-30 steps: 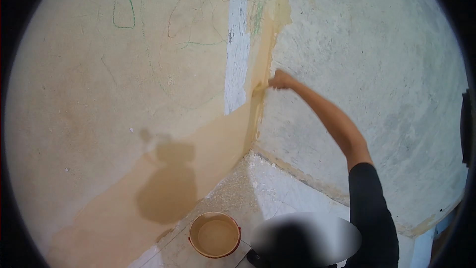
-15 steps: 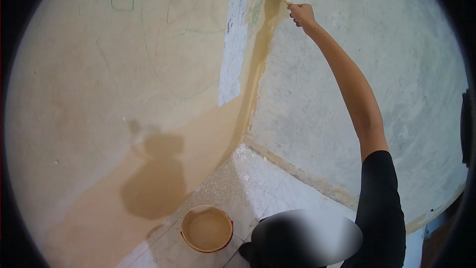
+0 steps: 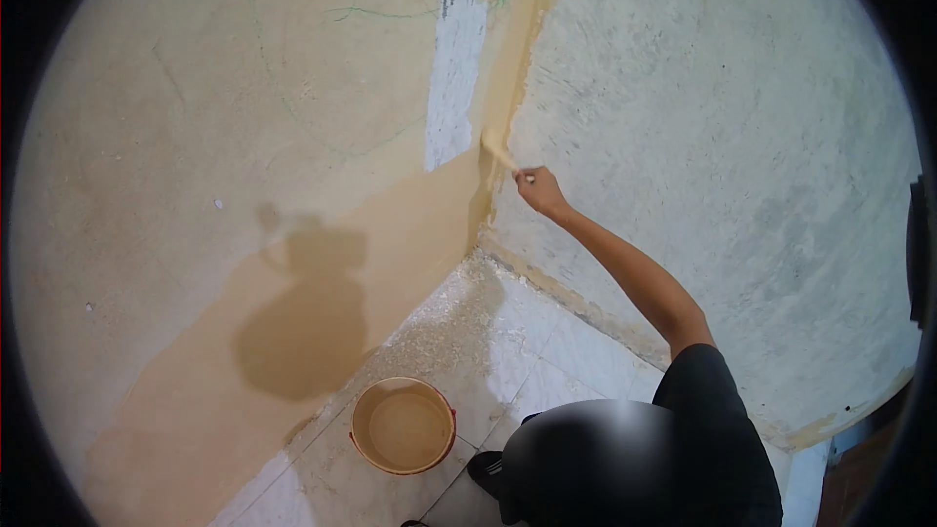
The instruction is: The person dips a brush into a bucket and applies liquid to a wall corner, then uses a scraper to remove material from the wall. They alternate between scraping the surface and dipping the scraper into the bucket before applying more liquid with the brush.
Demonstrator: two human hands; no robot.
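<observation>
My right hand [image 3: 540, 191] is closed round the handle of a pale paintbrush [image 3: 498, 149]. The brush head is against the inner corner where two walls meet, just right of the lower end of a white strip [image 3: 451, 107]. Along that corner runs a darker tan, wet-looking band [image 3: 506, 73]. My left hand is out of view. On the floor below stands a bucket [image 3: 363, 420] with a red handle, holding tan liquid.
To the left is a beige wall [image 3: 146, 156] with green and red scribbles and a damp-looking lower part. A rough grey wall [image 3: 703, 137] rises on the right. White crumbs [image 3: 439, 307] litter the tiled floor near the corner. A dark shoe [image 3: 486, 470] is beside the bucket.
My right hand has brought the paintbrush down along the corner, from high up to near the floor. My elbow is lower and the view has shifted slightly.
</observation>
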